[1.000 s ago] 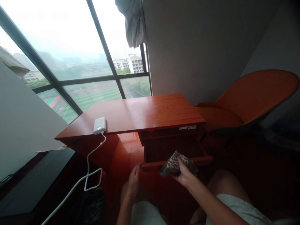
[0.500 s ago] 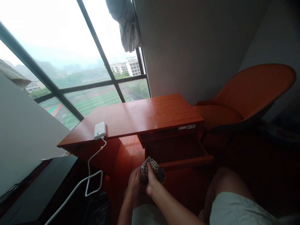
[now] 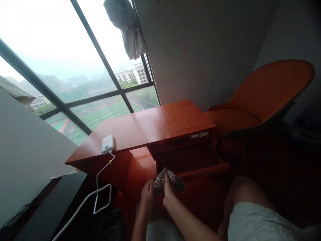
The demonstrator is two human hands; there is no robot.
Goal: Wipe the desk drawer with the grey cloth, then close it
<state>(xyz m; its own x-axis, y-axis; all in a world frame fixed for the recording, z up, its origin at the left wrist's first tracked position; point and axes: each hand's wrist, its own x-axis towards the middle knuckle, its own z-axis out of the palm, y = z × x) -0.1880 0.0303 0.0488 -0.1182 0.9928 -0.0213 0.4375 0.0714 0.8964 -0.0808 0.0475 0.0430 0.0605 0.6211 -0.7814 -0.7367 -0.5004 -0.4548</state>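
Observation:
A small patterned cloth (image 3: 175,180), brown-grey and off-white, is bunched between my two hands in front of the drawer. My left hand (image 3: 147,193) is closed at the cloth's left edge, fingertips pinching it. On the near side, my right hand (image 3: 168,194) grips it with the thumb lying up along the fabric. The cloth's darker folded end sticks out to the right. Just beyond it, an open drawer (image 3: 200,173) is pulled out of the reddish wooden desk (image 3: 160,124); its inside is dark.
A white power bank (image 3: 108,144) lies at the desk's left front edge, its white cable (image 3: 82,205) hanging down in a loop. An orange chair (image 3: 265,93) stands right of the desk. A dark flat surface (image 3: 54,207) lies at left, below the window.
Both hands and the cloth have shifted slightly right. The cloth now reaches further out to the right of my right hand. The camera view has tilted a little.

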